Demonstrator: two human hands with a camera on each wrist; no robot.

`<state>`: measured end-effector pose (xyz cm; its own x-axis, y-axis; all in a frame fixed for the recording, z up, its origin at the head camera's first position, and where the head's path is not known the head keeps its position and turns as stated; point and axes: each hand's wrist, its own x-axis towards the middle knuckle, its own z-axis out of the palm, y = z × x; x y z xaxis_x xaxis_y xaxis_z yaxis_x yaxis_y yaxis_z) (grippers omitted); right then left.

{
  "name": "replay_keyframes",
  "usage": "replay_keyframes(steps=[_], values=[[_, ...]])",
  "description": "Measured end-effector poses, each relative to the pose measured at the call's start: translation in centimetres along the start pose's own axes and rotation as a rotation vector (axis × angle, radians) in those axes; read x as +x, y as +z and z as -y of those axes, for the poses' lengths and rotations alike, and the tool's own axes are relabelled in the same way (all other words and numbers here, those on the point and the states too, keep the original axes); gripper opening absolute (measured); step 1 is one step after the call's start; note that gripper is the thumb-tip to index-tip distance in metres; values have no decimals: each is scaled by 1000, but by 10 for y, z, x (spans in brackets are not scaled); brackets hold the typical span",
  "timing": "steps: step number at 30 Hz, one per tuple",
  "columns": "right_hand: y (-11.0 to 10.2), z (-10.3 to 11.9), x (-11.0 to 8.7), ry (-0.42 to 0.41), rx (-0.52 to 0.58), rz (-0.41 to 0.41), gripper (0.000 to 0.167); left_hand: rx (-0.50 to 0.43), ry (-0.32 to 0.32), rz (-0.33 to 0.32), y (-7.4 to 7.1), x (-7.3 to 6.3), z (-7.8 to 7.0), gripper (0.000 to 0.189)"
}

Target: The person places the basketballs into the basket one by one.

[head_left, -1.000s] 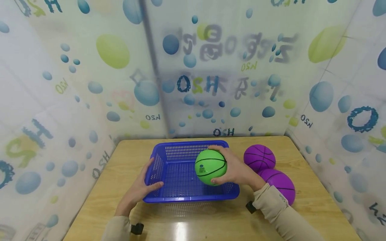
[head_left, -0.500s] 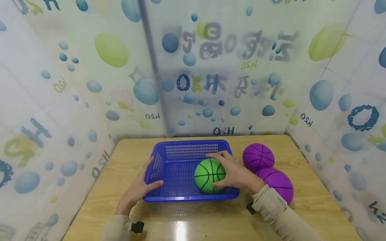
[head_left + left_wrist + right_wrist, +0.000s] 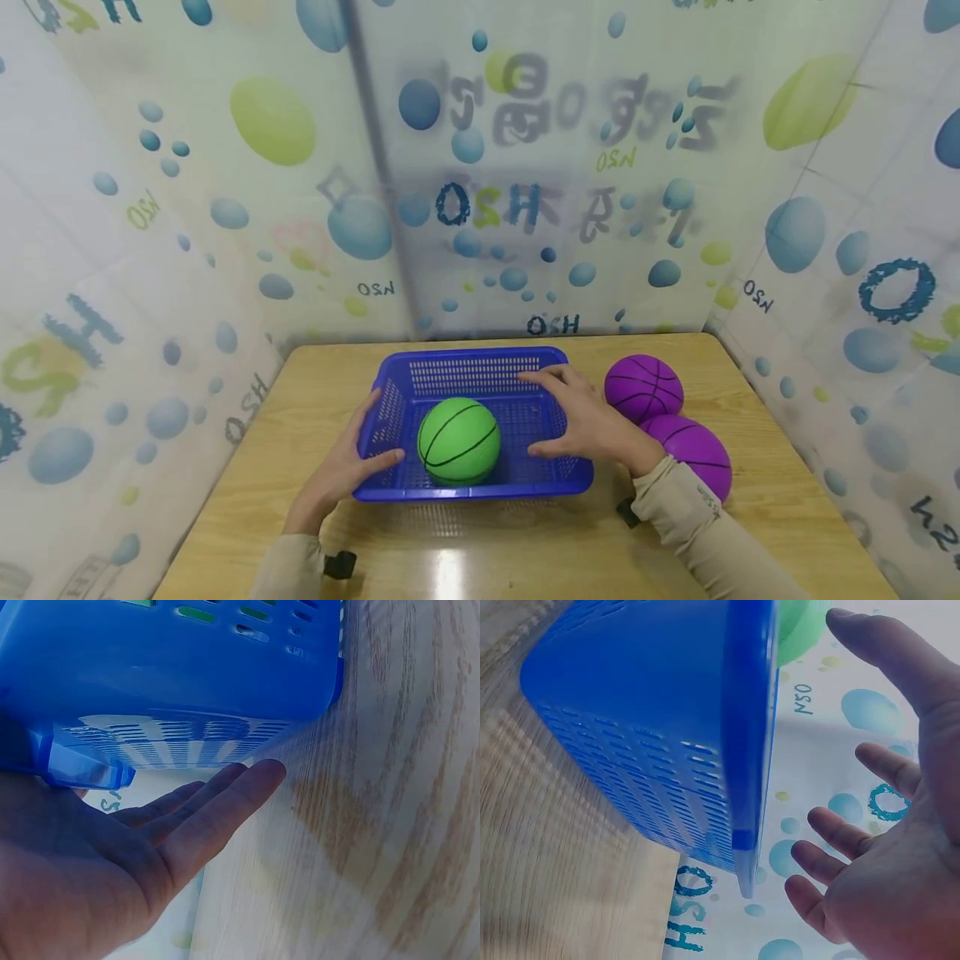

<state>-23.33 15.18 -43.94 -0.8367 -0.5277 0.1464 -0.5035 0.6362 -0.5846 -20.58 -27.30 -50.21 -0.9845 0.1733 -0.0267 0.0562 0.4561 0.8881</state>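
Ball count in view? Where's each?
3. Green ball inside the blue basket; one purple ball on the table, right of the basket; a second purple ball nearer the camera, partly covered by the right sleeve. No others show.

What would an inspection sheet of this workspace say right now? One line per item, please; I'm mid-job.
Surface: wood-grain table, bright glare near the front.
Job's things: green ball inside the blue basket; rear purple ball and front purple ball outside, to its right.
Clutter: nothing seen.
Left hand: grips the basket's left side, thumb over the rim.
Right hand: fingers spread at the basket's right side, holding nothing.
Cables: nothing seen.
Surroundings: bubble-printed sheeting behind and on both sides.
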Motion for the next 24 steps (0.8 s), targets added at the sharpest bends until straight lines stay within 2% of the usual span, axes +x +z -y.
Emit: replay_keyframes(steps=[6,12,19,24], values=[[-6,-1,0,6,37,-19,104,-6,11,-5,0,1,4,114],[-22,0,0,12,59,-68,108,-5,8,-2,-1,1,2,114],[-56,7,3,4,49,-133,115,-3,7,-7,-1,1,2,112],[-86,11,3,8,88,-232,119,7,8,-6,-1,1,3,112]])
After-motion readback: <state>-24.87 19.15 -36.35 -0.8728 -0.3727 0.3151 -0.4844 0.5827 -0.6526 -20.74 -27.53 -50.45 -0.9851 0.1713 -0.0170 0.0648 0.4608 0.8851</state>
